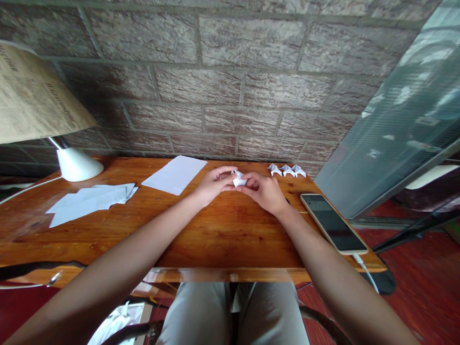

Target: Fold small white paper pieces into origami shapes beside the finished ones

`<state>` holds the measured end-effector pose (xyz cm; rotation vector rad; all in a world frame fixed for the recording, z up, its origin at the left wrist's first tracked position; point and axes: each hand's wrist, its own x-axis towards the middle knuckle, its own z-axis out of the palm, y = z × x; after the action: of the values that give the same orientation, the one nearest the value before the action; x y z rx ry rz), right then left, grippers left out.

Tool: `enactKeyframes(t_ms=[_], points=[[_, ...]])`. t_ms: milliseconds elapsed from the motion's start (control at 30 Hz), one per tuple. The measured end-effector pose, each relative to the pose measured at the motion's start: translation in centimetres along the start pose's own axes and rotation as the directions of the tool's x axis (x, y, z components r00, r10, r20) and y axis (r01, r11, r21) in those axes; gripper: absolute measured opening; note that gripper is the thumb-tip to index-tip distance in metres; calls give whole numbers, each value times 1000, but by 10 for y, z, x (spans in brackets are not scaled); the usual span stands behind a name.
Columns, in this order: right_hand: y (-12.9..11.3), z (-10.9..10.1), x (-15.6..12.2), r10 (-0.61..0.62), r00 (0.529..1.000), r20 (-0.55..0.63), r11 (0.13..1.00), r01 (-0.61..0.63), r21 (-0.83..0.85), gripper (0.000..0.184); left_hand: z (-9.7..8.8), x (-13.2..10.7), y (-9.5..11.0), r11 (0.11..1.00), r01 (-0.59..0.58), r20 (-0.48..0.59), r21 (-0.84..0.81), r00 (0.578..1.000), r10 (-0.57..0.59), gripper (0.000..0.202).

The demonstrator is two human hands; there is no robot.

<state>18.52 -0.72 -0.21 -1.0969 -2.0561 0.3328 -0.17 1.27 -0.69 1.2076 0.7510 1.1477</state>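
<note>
Both my hands meet over the far middle of the wooden table (223, 235). My left hand (212, 184) and my right hand (264, 191) pinch a small folded piece of white paper (238, 180) between their fingertips, just above the tabletop. A ring shows on a finger of my left hand. To the right of my hands, near the wall, three small folded white paper pieces (286, 170) stand in a row.
A flat white sheet (175, 174) lies left of my hands. Cut paper scraps (89, 201) lie further left, near a white lamp base (77, 164) under a tan shade. A phone (332, 223) with a cable lies at the right edge. A brick wall stands behind.
</note>
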Motion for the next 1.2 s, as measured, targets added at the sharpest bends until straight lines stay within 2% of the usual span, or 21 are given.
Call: enactKeyframes(t_ms=[100,300,500,633,1000,1200], points=[[-3,0,-1,-16,1000,23,999,15,28,28,2,0,2,998,-5,19,-68,1000,6,42],[-5,-1,-1,-32,999,-36,996,34,85,27,5,-2,6,996,-2,28,-86,1000,5,37],[-2,-2,1,-120,989,-91,992,117,-40,21,2,0,4,994,44,4,-103,999,-44,37],[-4,-3,0,-161,984,-79,984,154,-85,25,0,1,6,992,49,2,-120,999,-49,42],[-4,-4,-2,-166,986,7,959,163,-230,27,0,0,4,999,35,9,-40,999,-35,41],[-3,-3,-2,-81,997,4,960,79,-268,18,-1,1,0,999,45,16,-4,999,-45,43]])
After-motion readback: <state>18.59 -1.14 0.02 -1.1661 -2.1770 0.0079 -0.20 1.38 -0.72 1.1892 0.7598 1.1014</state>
